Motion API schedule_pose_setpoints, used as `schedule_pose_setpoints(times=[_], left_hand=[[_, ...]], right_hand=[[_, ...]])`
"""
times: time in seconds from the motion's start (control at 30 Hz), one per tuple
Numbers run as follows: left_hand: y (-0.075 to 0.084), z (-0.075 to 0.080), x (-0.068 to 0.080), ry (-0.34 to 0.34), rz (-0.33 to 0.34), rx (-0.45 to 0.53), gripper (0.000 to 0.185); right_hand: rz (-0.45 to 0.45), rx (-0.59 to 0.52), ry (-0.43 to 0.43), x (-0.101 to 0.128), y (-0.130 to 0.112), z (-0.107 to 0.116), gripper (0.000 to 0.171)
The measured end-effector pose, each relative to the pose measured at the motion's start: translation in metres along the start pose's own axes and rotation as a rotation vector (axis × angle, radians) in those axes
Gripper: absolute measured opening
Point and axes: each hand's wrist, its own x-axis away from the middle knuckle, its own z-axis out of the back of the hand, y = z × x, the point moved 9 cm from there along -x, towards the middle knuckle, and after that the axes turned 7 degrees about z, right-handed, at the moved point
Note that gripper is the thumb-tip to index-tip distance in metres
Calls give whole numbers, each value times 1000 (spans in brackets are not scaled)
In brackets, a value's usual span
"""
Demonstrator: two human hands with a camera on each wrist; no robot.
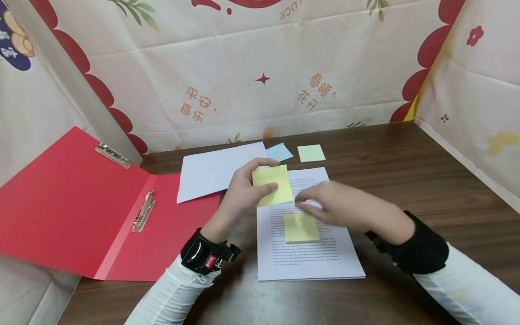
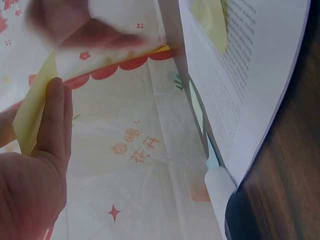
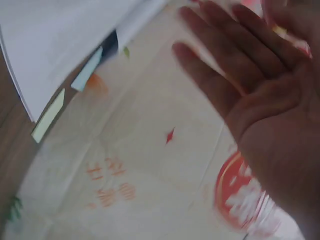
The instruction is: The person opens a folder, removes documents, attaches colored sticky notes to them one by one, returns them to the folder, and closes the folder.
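My left hand (image 1: pixel 243 189) pinches a yellow sticky note (image 1: pixel 282 180) between thumb and fingers, above the upper part of a printed stack of paper (image 1: pixel 280 266). In the left wrist view the note (image 2: pixel 34 112) stands nearly edge-on against the fingers. To its right is my right hand (image 1: pixel 341 203), blurred and holding nothing, over the same stack. Its fingers spread apart in the right wrist view, palm (image 3: pixel 280 125) visible. A second yellow sticky note (image 1: pixel 301 229) lies on the printed text just below the right hand.
An open red folder (image 1: pixel 61 194) with metal clips lies on the left. White sheets (image 1: pixel 215 169) overlap its upper right corner. Behind the printed stack are a blue sticky note (image 1: pixel 279 152) and a pale green one (image 1: pixel 311 153). Patterned cloth (image 1: pixel 260 104) walls in the wooden table (image 1: pixel 406 180).
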Motion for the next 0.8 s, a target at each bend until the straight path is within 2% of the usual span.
schedule_pose_setpoints(times=[0.1,0.17,0.23,0.33,0.43,0.47,0.53,0.63,0.7,0.8], left_hand=[[4,-11,3,-41,-40,0,45],[6,-19,6,-74,-73,10,45],[7,-25,9,-90,-103,30,45],[9,-29,11,-96,-146,52,54],[6,-30,10,-65,-148,-8,72],[5,-30,9,-50,-141,-65,78],[1,-29,8,12,-125,-267,86],[-7,-35,9,69,-94,-692,90],[-15,-47,13,41,-82,-976,85],[-28,-72,24,-106,-114,-1288,74]], right_hand=[[-129,-264,110,6,15,25,26],[-193,-431,141,9,20,31,28],[-249,-541,158,10,24,33,30],[-275,-584,189,9,29,39,26],[-302,-524,261,10,44,58,23],[-320,-492,291,11,52,67,23],[-368,-436,358,12,76,87,25],[-467,-340,447,17,125,107,31],[-518,-291,475,20,158,110,34],[-585,-230,466,26,201,104,38]])
